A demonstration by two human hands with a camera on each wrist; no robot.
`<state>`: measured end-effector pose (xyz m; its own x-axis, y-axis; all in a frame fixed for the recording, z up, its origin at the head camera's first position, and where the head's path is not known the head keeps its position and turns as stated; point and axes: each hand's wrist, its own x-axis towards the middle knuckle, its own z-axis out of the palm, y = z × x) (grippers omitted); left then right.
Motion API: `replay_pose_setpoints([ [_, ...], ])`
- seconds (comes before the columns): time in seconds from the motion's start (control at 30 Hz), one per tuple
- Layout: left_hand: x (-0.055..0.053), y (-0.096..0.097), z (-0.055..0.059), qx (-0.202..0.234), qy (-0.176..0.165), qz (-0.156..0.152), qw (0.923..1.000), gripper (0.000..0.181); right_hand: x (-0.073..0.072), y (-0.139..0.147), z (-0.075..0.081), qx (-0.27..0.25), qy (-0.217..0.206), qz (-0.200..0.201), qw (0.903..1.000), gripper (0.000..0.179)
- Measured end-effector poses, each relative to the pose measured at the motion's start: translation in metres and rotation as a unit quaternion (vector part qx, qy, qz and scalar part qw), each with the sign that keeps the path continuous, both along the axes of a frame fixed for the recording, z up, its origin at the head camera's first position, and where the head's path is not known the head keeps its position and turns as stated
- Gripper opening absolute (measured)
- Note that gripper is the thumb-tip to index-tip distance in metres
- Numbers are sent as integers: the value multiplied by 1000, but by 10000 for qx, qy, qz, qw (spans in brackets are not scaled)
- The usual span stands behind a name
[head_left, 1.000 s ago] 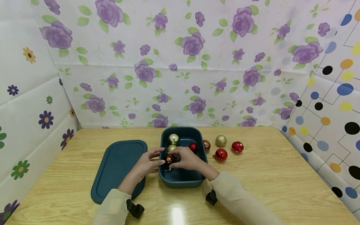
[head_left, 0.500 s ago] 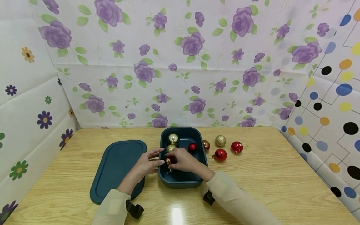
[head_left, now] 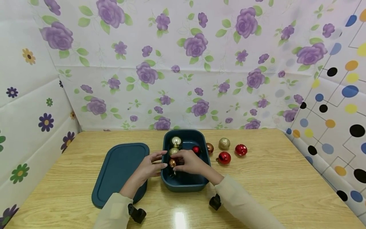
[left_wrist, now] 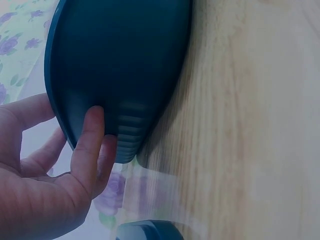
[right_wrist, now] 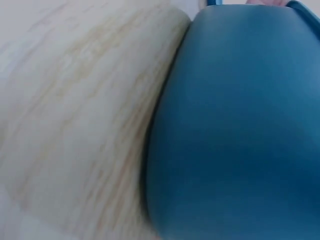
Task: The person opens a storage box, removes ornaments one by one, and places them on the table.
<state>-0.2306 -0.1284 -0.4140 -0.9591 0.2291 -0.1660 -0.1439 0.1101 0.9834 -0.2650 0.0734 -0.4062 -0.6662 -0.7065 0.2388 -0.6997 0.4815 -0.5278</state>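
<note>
A dark teal box (head_left: 186, 188) stands uncovered on the table. My left hand (head_left: 150, 163) holds its left wall; the left wrist view shows some fingers (left_wrist: 89, 145) on the outside and others passing over the rim. My right hand (head_left: 190, 162) reaches inside, thumb and fingers around a copper Christmas bauble (head_left: 172, 163) near the left wall. Behind it in the box lie a gold glitter bauble (head_left: 173, 151) and a shiny pale gold one (head_left: 176, 141); a small red bauble (head_left: 196, 149) is to the right. The right wrist view is mostly the box's outer wall (right_wrist: 235, 120).
A teal lid (head_left: 120, 171) lies flat left of the box. Right of it on the wooden table (head_left: 257, 190) are a copper bauble (head_left: 210, 148), a gold glitter bauble (head_left: 224, 143), a shiny red one (head_left: 224, 157) and a red one with white dots (head_left: 241, 149). Flowered cloth stands behind.
My right hand has shifted slightly left and back again inside the box, with the copper bauble turning a little at its fingertips. My left hand stays at the box wall.
</note>
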Motion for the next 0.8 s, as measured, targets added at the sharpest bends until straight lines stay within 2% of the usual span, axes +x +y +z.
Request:
replay_pose_setpoints([
  [0.17, 0, 0, 0, -10, -22, 23, 10000, 51, 3, 15, 6, -214, -89, -6, 9997, 42],
  [0.33, 1, -1, 0, 16, 4, 16, 10000, 51, 5, 33, 14, -298, -21, -223, 9993, 43],
  [0.63, 1, -2, -1, 31, 72, -11, 10000, 52, 5, 71, 29, -725, -493, -518, 9948, 46],
  [0.8, 1, -2, 0, 41, 55, -46, 10000, 52, 7, 95, 36, -1082, -843, -813, 9872, 47],
])
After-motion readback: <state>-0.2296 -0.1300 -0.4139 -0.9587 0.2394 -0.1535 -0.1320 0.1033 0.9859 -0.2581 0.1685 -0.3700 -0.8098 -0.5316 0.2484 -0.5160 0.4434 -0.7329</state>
